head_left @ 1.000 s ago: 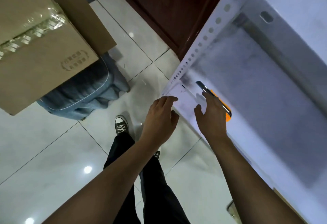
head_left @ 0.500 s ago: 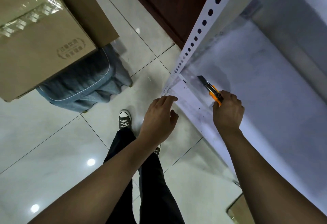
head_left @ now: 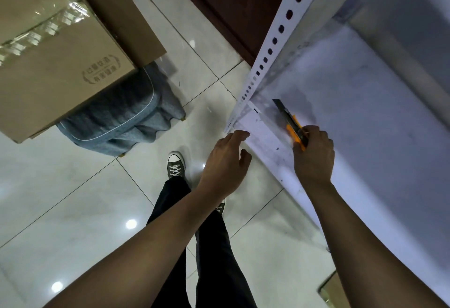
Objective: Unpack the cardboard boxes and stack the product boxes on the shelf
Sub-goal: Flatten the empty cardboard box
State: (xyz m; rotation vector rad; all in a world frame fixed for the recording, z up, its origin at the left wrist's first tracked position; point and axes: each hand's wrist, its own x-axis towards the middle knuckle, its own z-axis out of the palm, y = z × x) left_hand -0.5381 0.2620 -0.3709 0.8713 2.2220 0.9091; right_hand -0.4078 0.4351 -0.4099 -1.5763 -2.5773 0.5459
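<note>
Early stage: cardboard box (head_left: pixel 56 56) sits taped on a stool, unopened. Right hand (head_left: pixel 314 154), fingers curled round knife (head_left: pixel 291 122), over bare shelf (head_left: pixel 365 112). Left hand (head_left: pixel 225 164) loose, holds nothing. No product boxes seen.

Colours in front of you: brown, white, grey-blue, orange.

At the upper left of the frame your cardboard box (head_left: pixel 56 64) is plain tan with a darker brown printed stamp and a shiny clear tape strip. Under it lies quilted grey-blue fabric (head_left: pixel 121 122) with pale piping. The floor (head_left: pixel 73 186) is glossy white tile with thin dark grout lines. Your shelf (head_left: pixel 365 125) at the right is white with grey smudges; its post carries a row of dark holes. The knife (head_left: pixel 291 125) is orange and black. Your shoe (head_left: pixel 175 165) is dark with white laces and toe.
</note>
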